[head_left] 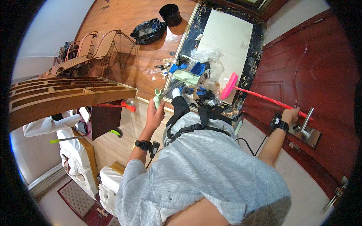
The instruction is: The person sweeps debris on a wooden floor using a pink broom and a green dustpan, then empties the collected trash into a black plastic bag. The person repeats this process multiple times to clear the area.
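Observation:
My left hand [155,113] is closed on the pale green handle end of a long-handled dustpan [186,77]. The dustpan lies on the floor near my foot, its toothed edge by blue scraps [198,68] and clear plastic wrap [208,54]. On the right, my right hand [290,115] grips the red striped stick of a broom [264,98], close to a metal door handle. The broom's pink bristle head [229,86] rests on the pale floor tile, to the right of the dustpan. Mixed litter [206,96] lies between the two.
A black plastic bag [149,31] and a black bin [170,15] stand on the wooden floor ahead. Rattan chairs [99,45] and a wooden rack [76,90] are at left. A dark red door [305,73] rises close at right.

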### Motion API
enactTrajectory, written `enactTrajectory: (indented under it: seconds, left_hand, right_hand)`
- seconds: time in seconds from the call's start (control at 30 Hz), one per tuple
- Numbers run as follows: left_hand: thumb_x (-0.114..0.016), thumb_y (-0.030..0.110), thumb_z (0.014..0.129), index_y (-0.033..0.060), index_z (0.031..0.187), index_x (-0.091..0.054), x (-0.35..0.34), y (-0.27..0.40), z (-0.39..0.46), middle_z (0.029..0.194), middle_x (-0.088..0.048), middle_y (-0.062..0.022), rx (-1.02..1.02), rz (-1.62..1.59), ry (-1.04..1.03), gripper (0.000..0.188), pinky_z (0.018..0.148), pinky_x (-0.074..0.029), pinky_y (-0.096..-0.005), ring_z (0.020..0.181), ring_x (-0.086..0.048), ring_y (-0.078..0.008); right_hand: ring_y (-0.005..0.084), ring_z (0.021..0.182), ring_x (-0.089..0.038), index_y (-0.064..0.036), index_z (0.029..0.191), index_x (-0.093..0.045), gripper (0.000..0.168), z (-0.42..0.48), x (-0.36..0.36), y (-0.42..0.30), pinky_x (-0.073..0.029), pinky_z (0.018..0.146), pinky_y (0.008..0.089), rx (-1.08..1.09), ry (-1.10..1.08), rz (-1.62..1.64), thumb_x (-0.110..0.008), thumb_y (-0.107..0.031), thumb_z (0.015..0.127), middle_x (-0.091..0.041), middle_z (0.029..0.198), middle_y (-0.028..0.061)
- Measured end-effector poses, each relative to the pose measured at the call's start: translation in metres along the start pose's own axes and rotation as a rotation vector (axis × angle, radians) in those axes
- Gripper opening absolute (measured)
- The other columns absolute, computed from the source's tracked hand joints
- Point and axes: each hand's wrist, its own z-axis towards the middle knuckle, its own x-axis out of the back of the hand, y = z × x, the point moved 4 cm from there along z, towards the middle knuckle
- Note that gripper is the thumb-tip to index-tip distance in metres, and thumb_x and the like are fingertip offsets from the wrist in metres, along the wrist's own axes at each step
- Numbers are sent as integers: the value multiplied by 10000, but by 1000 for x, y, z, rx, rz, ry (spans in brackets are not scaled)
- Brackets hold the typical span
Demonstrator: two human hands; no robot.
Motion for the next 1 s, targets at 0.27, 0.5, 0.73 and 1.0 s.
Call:
enactTrajectory:
  seconds: [0.27, 0.5, 0.73, 1.0]
  left_hand:
    - [-497, 108, 933, 100, 1155, -438, 8, 22, -11, 626, -401, 68, 38, -1, 63, 230, 379, -291, -181, 433, -349, -21]
    - [-536, 147, 911, 54, 985, -440, 24, 26, 11, 606, -456, 24, 33, -65, 25, 153, 381, -331, -224, 436, -416, -59]
    - [-543, 183, 915, 66, 920, -384, 61, 25, 44, 612, -464, 1, -11, 35, 23, 198, 379, -340, -234, 445, -441, -67]
    - [-494, 174, 939, 44, 974, -321, 72, 54, 94, 616, -457, -24, 0, -178, -140, 219, 381, -367, -253, 446, -452, -93]
  right_hand:
    - [386, 892, -599, 72, 920, -586, 314, -75, -9, -38, -468, 770, 429, 739, -219, -1182, -590, -198, 760, -614, 952, 253]
    - [390, 988, -585, 85, 1002, -579, 435, -85, -21, -35, -451, 895, 412, 749, -407, -1288, -626, -143, 635, -601, 1053, 269]
    - [241, 669, -577, 64, 1019, -533, 439, -172, -26, -7, -480, 689, 354, 676, -767, -1178, -640, -100, 626, -614, 814, 133]
    - [259, 1107, -487, -51, 1381, -310, 816, -610, -52, 146, -401, 920, 383, 278, -1792, -798, -740, -245, 715, -473, 1200, 175]
